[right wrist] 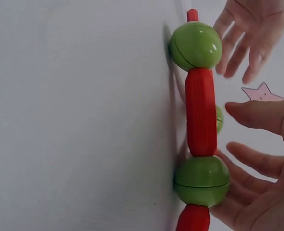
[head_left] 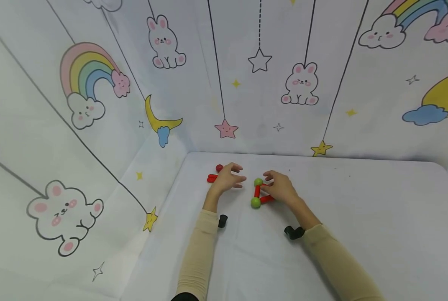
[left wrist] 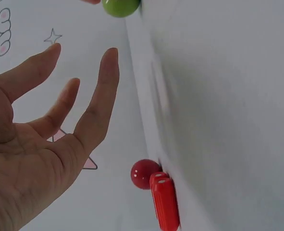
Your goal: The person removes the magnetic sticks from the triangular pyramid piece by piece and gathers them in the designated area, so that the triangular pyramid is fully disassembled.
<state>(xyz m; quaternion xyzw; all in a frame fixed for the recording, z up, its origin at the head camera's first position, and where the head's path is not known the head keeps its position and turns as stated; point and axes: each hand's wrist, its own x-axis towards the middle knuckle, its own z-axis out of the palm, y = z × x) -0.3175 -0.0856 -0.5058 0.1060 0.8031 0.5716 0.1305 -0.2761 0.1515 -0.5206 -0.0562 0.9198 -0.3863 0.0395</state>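
The ball-and-rod frame (right wrist: 201,113) lies on the worktop (head_left: 367,217) beside the nearer right hand (head_left: 281,190), rightward of the left hand (head_left: 226,179); its left red rod (head_left: 257,192) runs away from the person. Both hands look relaxed, gripping nothing.

And there's the gloss: green balls (right wrist: 195,45) glinting, smooth as plastic, on the matt counter (head_left: 359,234)! Smooth red rods (right wrist: 201,113) on it, softer in sheen; the red ball (left wrist: 144,174) shines. Behind it, a matt cloth backdrop (head_left: 246,98); over it, matt cloth sleeves (head_left: 199,251).
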